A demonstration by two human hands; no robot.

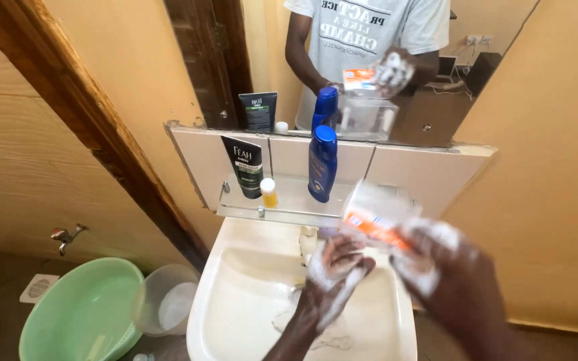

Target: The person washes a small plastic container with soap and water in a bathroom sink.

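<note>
Off to the left of the hands sat a green basin and a clear plastic bucket on the floor. The left hand, coated in white lather, hovered half-curled over the white sink, holding nothing, its fingers close to the soap. The right hand, just as foamy, pinched a small wrapped soap bar above and between the hands, its clear wrapper showing an orange and white panel. This looked like the lathering stage of a hand wash; the next move probably called for setting the slippery bar down carefully. Above and behind the hands, a glass shelf carried a black tube, a small yellow bottle and a blue bottle.
</note>
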